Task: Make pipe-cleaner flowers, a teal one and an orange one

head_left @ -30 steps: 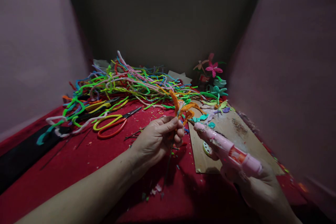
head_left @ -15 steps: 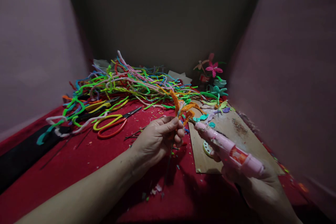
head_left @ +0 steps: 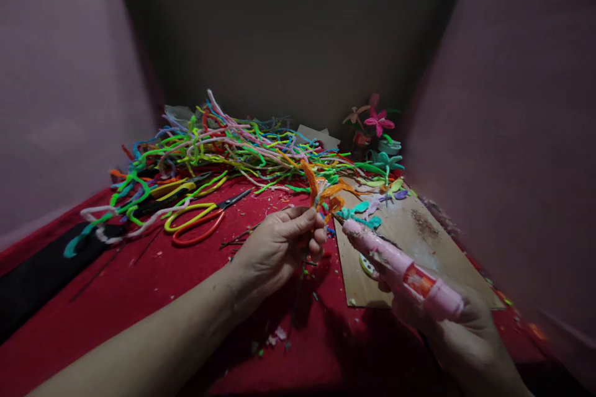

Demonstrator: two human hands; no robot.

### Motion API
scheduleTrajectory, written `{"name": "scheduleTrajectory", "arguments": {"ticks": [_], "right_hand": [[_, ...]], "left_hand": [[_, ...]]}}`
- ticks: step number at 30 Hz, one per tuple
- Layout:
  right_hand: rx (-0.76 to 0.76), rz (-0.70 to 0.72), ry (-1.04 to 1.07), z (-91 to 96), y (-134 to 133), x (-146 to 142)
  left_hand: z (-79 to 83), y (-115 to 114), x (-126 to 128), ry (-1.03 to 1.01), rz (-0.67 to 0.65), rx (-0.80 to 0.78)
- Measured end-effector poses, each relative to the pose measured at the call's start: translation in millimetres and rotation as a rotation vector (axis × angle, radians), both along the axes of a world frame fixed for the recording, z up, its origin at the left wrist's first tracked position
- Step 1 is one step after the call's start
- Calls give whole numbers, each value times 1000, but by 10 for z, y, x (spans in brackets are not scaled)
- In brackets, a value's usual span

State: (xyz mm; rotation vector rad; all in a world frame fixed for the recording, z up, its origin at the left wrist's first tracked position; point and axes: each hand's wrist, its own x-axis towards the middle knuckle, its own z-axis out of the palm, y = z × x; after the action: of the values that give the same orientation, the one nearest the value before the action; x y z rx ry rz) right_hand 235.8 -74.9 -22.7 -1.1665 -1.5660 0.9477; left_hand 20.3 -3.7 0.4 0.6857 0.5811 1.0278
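- Orange flower (head_left: pixel 329 191) stood petals up in my left hand (head_left: pixel 279 242), above the counter (head_left: pixel 116 298) and to the left of the board (head_left: pixel 447 273).
- My left thumb and fingers were pinched together on the flower's base; its thin stem (head_left: pixel 297 301) hung below them, dim against the red cloth.
- My right hand (head_left: pixel 465 332) was wrapped around the pink glue gun (head_left: pixel 395 259); most of those fingers were hidden behind it, with one fingertip showing under the barrel.
- The gun's nozzle pointed left at the lower petals, right beside them; I could not tell whether it touched.
- Below the barrel, a holed disc (head_left: pixel 366 265) lay on the board, partly covered.
- At the board's far end were teal, lilac and purple pieces, with a teal flower (head_left: pixel 386 161) and, behind it, a pink flower (head_left: pixel 379 122).
- A tangle of pipe cleaners (head_left: pixel 246 142) in many colours spread across the back.
- Scissors (head_left: pixel 223 203) with one yellow and one red handle lay left of my hands, near yellow-and-black pliers (head_left: pixel 174 189).
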Motion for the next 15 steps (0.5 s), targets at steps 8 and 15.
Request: {"name": "scheduleTrajectory", "arguments": {"ticks": [8, 15], "right_hand": [[12, -28, 23, 10, 6, -6], [-15, -9, 57, -27, -9, 8]], "left_hand": [[-2, 0, 6, 4, 6, 0], [-16, 11, 7, -2, -4, 7]]}}
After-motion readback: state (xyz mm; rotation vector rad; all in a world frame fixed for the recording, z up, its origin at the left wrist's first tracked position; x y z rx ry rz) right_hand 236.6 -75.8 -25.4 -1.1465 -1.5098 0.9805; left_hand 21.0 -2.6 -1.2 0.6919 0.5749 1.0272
